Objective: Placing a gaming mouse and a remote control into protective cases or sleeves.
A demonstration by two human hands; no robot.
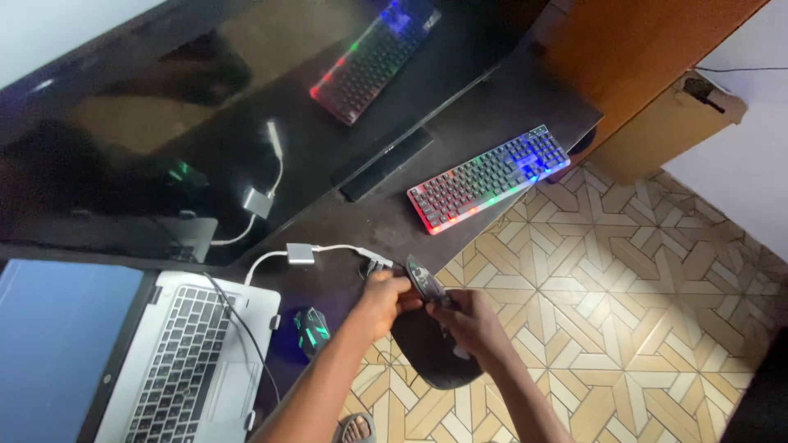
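A slim black remote control (424, 280) is held between both hands above a round black mouse pad (427, 361) that overhangs the desk edge. My left hand (383, 299) grips the remote's near side and my right hand (469, 321) holds its lower end. A small black plug (376, 265) on a white cable lies just behind my left hand. The cable runs to a silver adapter (300, 253).
A rainbow-lit keyboard (489, 177) lies at the dark desk's right edge. A large dark screen (205, 123) leans at the back. An open silver laptop (176, 353) and a green-lit mouse (312, 330) sit at left. Patterned tile floor (640, 295) lies at right.
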